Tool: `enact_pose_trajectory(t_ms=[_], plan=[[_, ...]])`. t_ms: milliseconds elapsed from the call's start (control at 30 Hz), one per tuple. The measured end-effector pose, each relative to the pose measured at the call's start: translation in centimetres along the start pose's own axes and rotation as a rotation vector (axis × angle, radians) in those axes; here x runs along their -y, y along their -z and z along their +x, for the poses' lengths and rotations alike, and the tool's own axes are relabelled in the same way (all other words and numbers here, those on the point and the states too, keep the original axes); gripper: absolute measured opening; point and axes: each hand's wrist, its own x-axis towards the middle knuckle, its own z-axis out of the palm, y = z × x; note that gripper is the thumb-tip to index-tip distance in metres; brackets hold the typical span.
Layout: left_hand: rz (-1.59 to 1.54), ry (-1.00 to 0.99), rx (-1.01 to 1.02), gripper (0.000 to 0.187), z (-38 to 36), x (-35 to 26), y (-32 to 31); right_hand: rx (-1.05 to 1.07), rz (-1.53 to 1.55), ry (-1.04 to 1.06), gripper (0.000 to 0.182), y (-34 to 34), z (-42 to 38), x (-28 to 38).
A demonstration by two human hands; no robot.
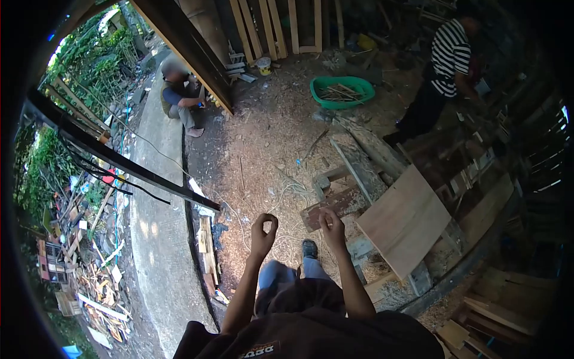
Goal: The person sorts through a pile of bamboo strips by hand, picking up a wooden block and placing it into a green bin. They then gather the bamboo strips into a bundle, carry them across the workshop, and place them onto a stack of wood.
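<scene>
My left hand is held up over the shaving-covered ground, its thumb and fingers curled together into a ring with nothing showing inside. Across from it, my right hand is also closed in a pinch, thumb against fingertips, and no object shows in it. Behind my right hand lies a reddish-brown board. Farther right, a square plywood panel rests at a slant on a rough wooden workbench. Both hands appear apart from the wood.
A green basin holds wood scraps. One person sits by the concrete ledge; another in a striped shirt bends at the right. A dark slanting post stands left. Cord lies on the ground.
</scene>
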Motion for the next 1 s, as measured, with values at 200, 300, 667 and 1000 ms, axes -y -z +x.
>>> enact_pose_trajectory(t_ms=[200,300,667,1000], plan=[[-0.063,0.032,0.059,0.014,10.3,2.1,-0.9,0.056,0.12,-0.066,0.029,-1.6,11.8,2.0],[-0.047,0.08,0.129,0.017,15.3,5.0,-1.0,-0.076,-0.011,0.046,0.03,-2.9,15.6,-1.4],[0.114,0.174,0.489,0.029,44.0,21.8,0.9,-0.324,0.018,-0.292,0.028,-14.7,33.3,-5.6],[-0.011,0.251,0.41,0.026,71.6,23.4,2.7,-0.276,-0.159,-0.194,0.032,-23.6,56.6,-2.0]])
